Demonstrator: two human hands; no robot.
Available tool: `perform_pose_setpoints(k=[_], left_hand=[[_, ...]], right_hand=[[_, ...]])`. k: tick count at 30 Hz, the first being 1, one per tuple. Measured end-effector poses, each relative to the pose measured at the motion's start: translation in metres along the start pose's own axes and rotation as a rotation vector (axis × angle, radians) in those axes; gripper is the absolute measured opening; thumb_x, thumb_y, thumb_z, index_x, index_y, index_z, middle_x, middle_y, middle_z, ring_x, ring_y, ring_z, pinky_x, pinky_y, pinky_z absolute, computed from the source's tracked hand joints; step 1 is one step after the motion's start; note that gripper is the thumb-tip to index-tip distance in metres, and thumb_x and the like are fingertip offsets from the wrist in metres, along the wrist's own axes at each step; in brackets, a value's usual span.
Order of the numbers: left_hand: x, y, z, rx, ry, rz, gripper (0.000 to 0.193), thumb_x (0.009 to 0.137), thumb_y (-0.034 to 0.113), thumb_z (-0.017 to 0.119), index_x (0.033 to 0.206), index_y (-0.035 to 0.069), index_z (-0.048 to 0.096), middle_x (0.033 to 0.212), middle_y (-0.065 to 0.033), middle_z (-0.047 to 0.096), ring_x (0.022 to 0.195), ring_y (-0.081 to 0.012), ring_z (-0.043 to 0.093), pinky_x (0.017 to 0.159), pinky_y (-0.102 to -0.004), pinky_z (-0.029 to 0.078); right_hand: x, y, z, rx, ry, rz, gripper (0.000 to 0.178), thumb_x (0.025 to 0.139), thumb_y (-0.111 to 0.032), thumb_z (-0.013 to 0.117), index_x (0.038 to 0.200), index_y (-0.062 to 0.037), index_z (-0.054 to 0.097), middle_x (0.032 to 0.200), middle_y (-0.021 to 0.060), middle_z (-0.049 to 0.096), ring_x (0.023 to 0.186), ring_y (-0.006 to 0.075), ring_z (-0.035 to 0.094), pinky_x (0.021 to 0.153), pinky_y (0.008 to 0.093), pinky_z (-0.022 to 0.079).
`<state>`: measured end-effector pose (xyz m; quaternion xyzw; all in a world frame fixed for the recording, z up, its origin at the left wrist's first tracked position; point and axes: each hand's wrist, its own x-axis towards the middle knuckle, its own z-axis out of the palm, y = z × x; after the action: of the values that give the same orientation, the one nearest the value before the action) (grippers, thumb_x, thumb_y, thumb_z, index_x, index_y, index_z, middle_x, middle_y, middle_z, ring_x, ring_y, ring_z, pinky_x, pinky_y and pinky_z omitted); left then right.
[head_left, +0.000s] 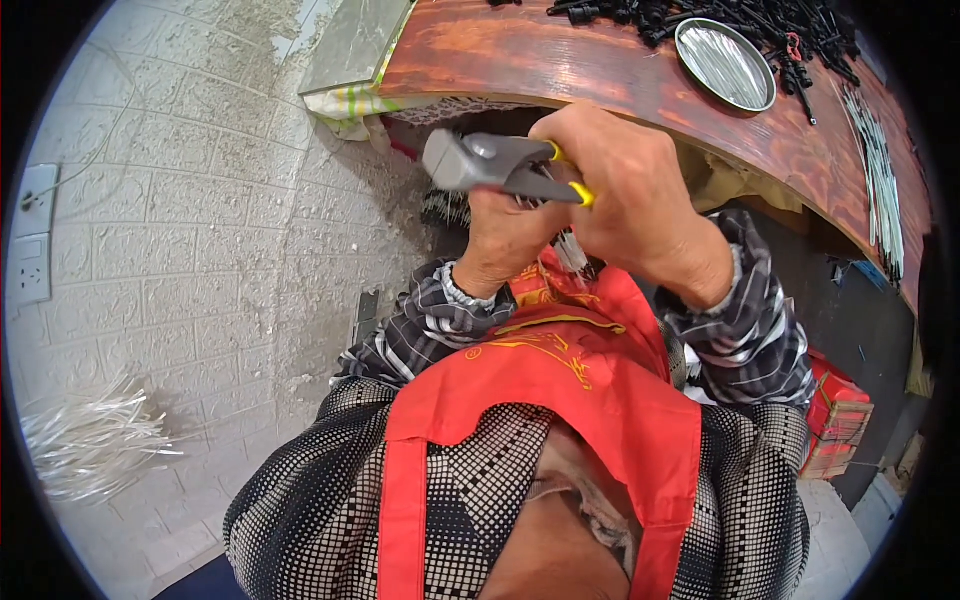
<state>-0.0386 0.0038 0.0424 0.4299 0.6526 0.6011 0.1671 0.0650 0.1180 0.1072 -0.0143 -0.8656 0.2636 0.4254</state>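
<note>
My right hand [635, 180] is wrapped round the yellow-edged handles of a pair of end-cutting pincers [480, 160], held up in front of my chest. Their broad grey head points left. Just under the pincers, my left hand [505, 240] is closed, its fingertips hidden behind the tool. What it grips is mostly covered. Pale thin strands [570, 250] show below the two hands, and a dark piece with whitish bristles [446, 210] shows left of my left hand. A red apron [560, 350] lies across my body beneath them.
On the reddish wooden table [500, 50] lie a heap of black parts [700, 15], a round metal tin [725, 65] of silvery strips and a bundle of pale strips [880, 180]. White strips [100, 440] are piled at left. A red box [838, 420] stands at right.
</note>
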Motion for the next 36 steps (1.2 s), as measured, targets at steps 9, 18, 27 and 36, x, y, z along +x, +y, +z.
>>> perform_pose_setpoints(k=[9, 18, 27, 36], left_hand=[[-0.004, 0.024, 0.003, -0.271, -0.081, -0.182, 0.036, 0.071, -0.002, 0.072, 0.105, 0.001, 0.062, 0.083, -0.0023, 0.066, 0.073, -0.0065, 0.059, 0.067, -0.0238, 0.049], [0.0, 0.015, 0.001, -0.173, 0.009, -0.128, 0.041, 0.073, -0.005, 0.07, 0.113, -0.002, 0.06, 0.085, -0.0029, 0.066, 0.075, -0.0076, 0.061, 0.067, -0.0222, 0.051], [-0.003, 0.012, 0.004, -0.15, -0.01, -0.099, 0.046, 0.068, -0.001, 0.074, 0.111, 0.004, 0.061, 0.088, -0.0001, 0.061, 0.078, -0.006, 0.056, 0.072, -0.022, 0.048], [-0.004, 0.014, 0.0, -0.105, -0.065, -0.077, 0.044, 0.066, -0.002, 0.073, 0.108, 0.004, 0.061, 0.091, -0.0002, 0.06, 0.08, -0.007, 0.057, 0.073, -0.0225, 0.048]], right_hand=[[-0.009, 0.012, -0.031, 0.53, -0.37, 0.631, 0.015, 0.08, 0.001, 0.059, 0.095, 0.0001, 0.059, 0.077, 0.0131, 0.062, 0.069, 0.0282, 0.061, 0.062, 0.0339, 0.047], [-0.039, 0.001, -0.062, -0.399, -0.482, 0.312, 0.032, 0.076, -0.001, 0.06, 0.107, -0.0013, 0.049, 0.089, 0.016, 0.055, 0.084, 0.0332, 0.058, 0.068, 0.0409, 0.048], [-0.027, -0.005, -0.054, -0.767, -0.525, 0.111, 0.041, 0.074, -0.003, 0.061, 0.113, 0.0003, 0.049, 0.101, 0.0161, 0.049, 0.097, 0.0309, 0.052, 0.082, 0.0363, 0.047], [-0.029, -0.003, -0.053, -0.835, -0.428, 0.014, 0.045, 0.076, -0.005, 0.061, 0.118, 0.0, 0.049, 0.098, 0.0138, 0.05, 0.094, 0.0279, 0.053, 0.08, 0.0343, 0.047]])
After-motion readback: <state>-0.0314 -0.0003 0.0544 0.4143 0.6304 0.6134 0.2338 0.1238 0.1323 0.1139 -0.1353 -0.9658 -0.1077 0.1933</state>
